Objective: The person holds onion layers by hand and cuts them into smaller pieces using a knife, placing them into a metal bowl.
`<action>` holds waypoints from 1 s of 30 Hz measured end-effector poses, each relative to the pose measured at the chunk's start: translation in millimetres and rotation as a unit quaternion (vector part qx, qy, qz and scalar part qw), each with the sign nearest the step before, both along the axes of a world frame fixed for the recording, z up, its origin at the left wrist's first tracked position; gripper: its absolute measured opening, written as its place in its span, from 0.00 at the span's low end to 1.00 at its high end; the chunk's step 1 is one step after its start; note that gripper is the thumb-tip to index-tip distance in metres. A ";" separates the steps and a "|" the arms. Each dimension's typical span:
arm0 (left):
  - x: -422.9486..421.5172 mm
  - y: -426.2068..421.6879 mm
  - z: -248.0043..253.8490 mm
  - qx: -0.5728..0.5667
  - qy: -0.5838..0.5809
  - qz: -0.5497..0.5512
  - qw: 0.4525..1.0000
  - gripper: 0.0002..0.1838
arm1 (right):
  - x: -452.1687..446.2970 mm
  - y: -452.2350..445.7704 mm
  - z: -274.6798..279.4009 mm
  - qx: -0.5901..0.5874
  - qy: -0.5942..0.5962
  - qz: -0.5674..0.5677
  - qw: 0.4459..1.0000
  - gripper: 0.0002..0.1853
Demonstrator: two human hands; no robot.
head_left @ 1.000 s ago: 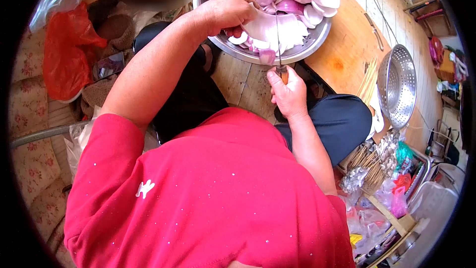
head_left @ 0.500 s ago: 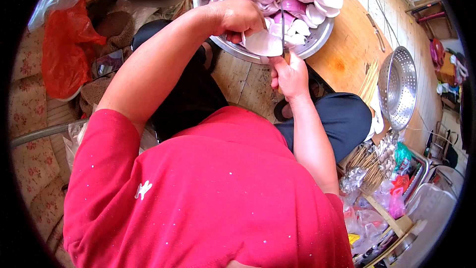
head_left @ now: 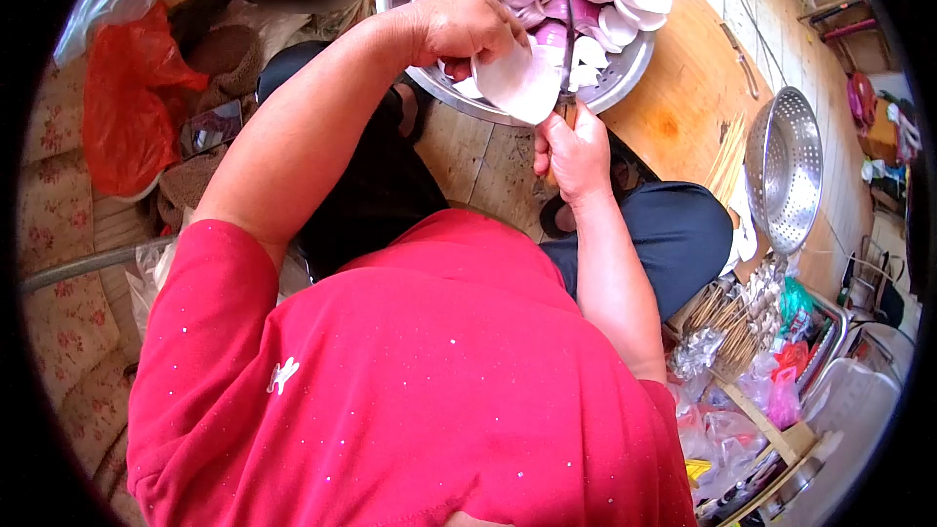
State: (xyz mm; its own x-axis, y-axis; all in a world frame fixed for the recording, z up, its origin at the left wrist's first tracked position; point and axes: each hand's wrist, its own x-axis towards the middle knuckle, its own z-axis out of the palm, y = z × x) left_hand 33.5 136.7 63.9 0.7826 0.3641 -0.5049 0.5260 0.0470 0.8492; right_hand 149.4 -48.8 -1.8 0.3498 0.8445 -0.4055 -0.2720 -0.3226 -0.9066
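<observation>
Swinging lower at its free end since half a second ago, the onion piece point(head_left: 521, 86) hangs over the near rim of the basin point(head_left: 630, 70). Its upper edge is pinched in the left hand point(head_left: 467, 27), from which it lies at four to five o'clock, long axis roughly eleven to five. Just beside it, the knife point(head_left: 567, 44) points to twelve, handle clamped in the nearer right hand point(head_left: 576, 151).

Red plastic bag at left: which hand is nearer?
Left. The left hand, holding an onion piece, is right of the red plastic bag; the right hand, gripping the knife, is farther right.
</observation>
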 end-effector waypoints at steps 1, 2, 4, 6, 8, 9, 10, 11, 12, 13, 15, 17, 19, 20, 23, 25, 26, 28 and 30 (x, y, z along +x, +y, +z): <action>0.5 0.0 1.7 0.001 -0.001 0.000 1.000 0.19 | -0.9 -1.5 2.7 0.000 -0.008 -0.016 1.000 0.15; 0.8 0.1 4.1 0.012 0.001 0.029 1.000 0.20 | -2.8 -2.7 6.3 0.001 -0.003 -0.035 0.999 0.15; 0.5 3.0 3.1 0.021 -0.012 0.048 0.999 0.22 | -4.5 -6.5 8.5 0.006 -0.012 -0.035 0.999 0.14; 1.1 2.6 3.7 0.036 -0.008 0.057 0.998 0.22 | -7.1 -9.3 11.2 0.012 -0.036 -0.031 0.999 0.14; 0.2 1.9 2.9 0.049 -0.003 0.066 0.997 0.22 | -9.9 -10.5 13.8 0.004 -0.046 -0.025 0.999 0.14; 0.0 2.0 2.5 0.060 -0.004 0.060 0.996 0.22 | -10.4 -10.6 14.3 -0.001 -0.055 -0.020 0.998 0.14; 0.0 1.8 2.7 0.071 -0.004 0.054 0.996 0.22 | -10.4 -10.7 14.1 -0.001 -0.056 -0.020 0.998 0.14; 0.3 0.5 3.1 0.071 -0.004 0.054 0.996 0.22 | -10.3 -10.7 13.7 -0.006 -0.066 -0.016 0.998 0.15; 0.8 -2.5 5.0 0.122 0.012 0.040 0.992 0.21 | -10.2 -11.0 13.2 -0.011 -0.076 -0.011 0.997 0.16; 0.9 -5.0 6.7 0.173 0.028 0.026 0.984 0.21 | -9.8 -11.1 12.5 -0.012 -0.076 -0.011 0.997 0.16; 0.1 -7.0 9.7 0.170 0.019 0.018 0.985 0.21 | -8.7 -11.1 10.7 -0.028 -0.092 0.004 0.995 0.19; -0.4 -6.7 7.8 0.169 0.011 0.009 0.986 0.22 | -8.6 -10.3 11.4 -0.039 -0.096 0.006 0.995 0.20; -0.4 -5.0 2.2 0.214 -0.010 -0.003 0.977 0.21 | -8.8 -9.2 13.5 -0.048 -0.100 0.009 0.994 0.21; -0.5 -4.4 0.4 0.213 -0.010 -0.003 0.977 0.21 | -9.3 -8.6 15.0 -0.058 -0.104 0.007 0.993 0.22; -0.4 -4.2 2.9 0.232 -0.006 0.003 0.973 0.19 | -9.8 -7.7 17.2 -0.073 -0.106 0.008 0.992 0.23; -0.4 -4.9 12.6 0.204 0.036 0.036 0.978 0.17 | -10.1 -8.2 16.7 -0.078 -0.103 0.011 0.992 0.24; -1.1 -1.7 7.6 0.204 0.037 0.035 0.978 0.17 | -10.3 -9.1 15.1 -0.082 -0.099 0.012 0.992 0.23; -2.8 4.8 -0.2 0.221 -0.010 0.109 0.969 0.16 | -10.5 -11.3 12.2 -0.086 -0.096 0.014 0.992 0.23; -4.1 7.9 3.4 0.234 0.009 0.131 0.963 0.17 | -10.0 -14.2 10.2 -0.110 -0.053 -0.004 0.993 0.22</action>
